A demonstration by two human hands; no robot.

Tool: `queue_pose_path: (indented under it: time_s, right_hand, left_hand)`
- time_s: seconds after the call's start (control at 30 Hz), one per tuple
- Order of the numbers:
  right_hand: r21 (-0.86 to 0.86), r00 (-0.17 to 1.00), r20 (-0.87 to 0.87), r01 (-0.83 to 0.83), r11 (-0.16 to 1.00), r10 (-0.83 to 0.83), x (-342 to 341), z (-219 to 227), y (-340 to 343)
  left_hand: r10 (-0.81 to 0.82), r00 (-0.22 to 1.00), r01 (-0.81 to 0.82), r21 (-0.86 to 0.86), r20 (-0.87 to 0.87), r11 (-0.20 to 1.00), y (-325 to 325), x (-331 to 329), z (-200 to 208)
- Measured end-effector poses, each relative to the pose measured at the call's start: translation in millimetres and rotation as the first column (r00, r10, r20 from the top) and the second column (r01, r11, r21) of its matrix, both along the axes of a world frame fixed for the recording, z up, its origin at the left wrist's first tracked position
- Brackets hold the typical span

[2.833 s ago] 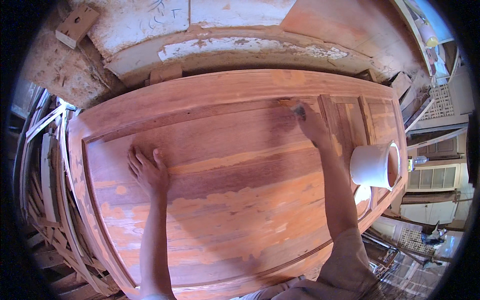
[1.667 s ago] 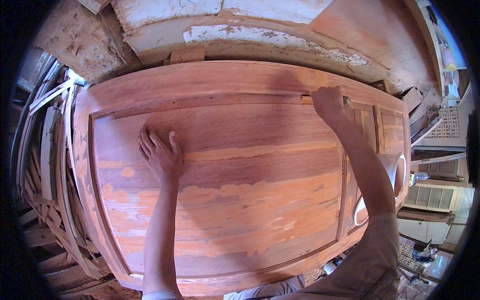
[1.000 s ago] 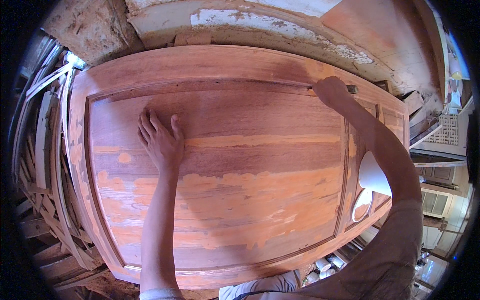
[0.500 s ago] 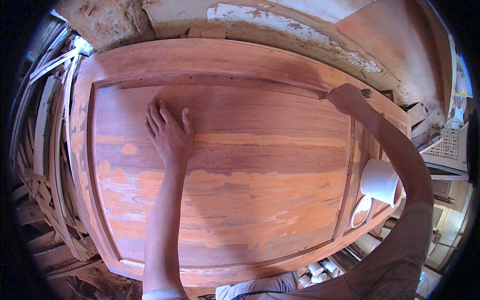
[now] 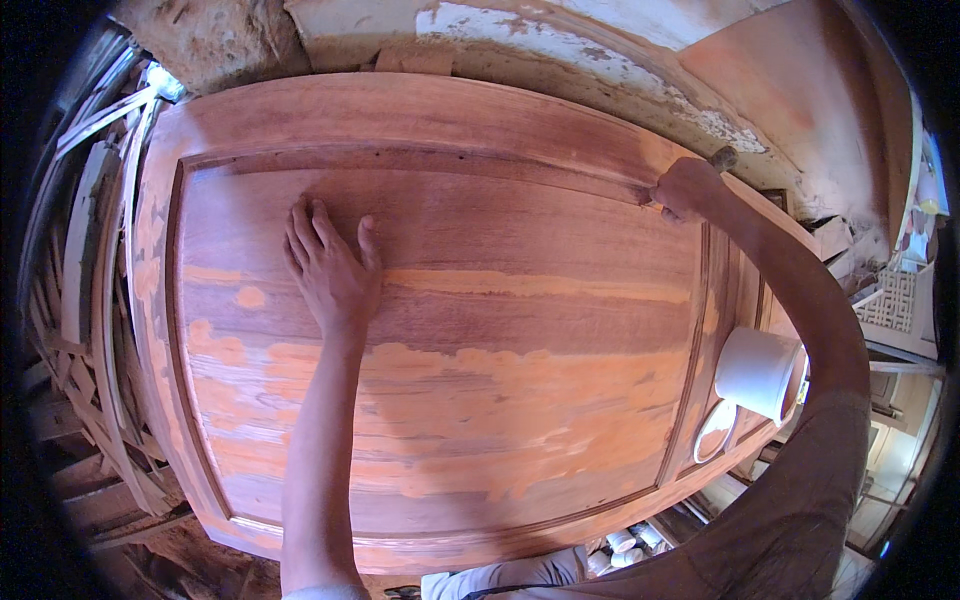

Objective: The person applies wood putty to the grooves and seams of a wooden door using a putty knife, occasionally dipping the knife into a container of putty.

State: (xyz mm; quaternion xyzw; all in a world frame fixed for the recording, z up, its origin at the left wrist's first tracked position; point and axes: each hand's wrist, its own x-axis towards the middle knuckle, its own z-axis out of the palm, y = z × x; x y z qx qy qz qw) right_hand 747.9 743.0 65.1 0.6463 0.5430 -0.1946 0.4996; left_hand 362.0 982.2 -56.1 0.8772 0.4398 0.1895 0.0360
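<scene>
A large reddish-brown wooden panel door [image 5: 540,320] lies flat before me, with orange filler smeared in bands over its sunken middle. My left hand [image 5: 332,265] rests palm down on the upper left part of that middle, fingers spread, nothing held. At the far right corner of the frame moulding, my right hand [image 5: 688,190] is closed around a hand tool. The tool's rounded brownish handle end [image 5: 722,158] sticks out behind the fist; its working end is mostly hidden, so I cannot tell its exact kind.
On the door's right end stands a white tub [image 5: 757,373], beside a round white lid [image 5: 715,432] with orange filler on it. Stacked wood strips [image 5: 90,260] crowd the left side. A rough, peeling wall [image 5: 590,70] runs behind the far edge. Small white containers [image 5: 622,541] are below the near edge.
My right hand has turned a little at the corner, and the tool's handle end now points farther away from me. My left hand stays flat on the door. The view has shifted slightly.
</scene>
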Motion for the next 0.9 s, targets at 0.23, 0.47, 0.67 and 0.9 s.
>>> queue_pose_path:
  time_s: [0.23,0.47,0.67,0.9]
  right_hand:
    - [-0.022,0.971,-0.145,-0.196,0.980,0.191,19.4,-8.1,3.3]
    - [0.082,0.996,-0.085,-0.016,0.996,0.023,36.8,24.0,-9.5]
    - [0.327,0.999,-0.005,-0.047,0.944,0.051,36.7,19.6,-44.8]
    - [0.354,0.990,0.105,-0.123,0.927,0.091,31.6,-12.7,-60.3]
  left_hand:
    - [0.042,0.999,-0.042,-0.011,-0.024,0.999,2.5,-2.1,-2.2]
    - [0.031,0.999,-0.031,0.011,-0.036,0.999,2.1,-2.9,-4.0]
    - [0.025,0.999,-0.025,-0.002,-0.036,1.000,2.6,-1.4,-3.1]
    - [0.019,1.000,-0.020,-0.029,-0.014,0.999,-1.2,5.1,-0.1]
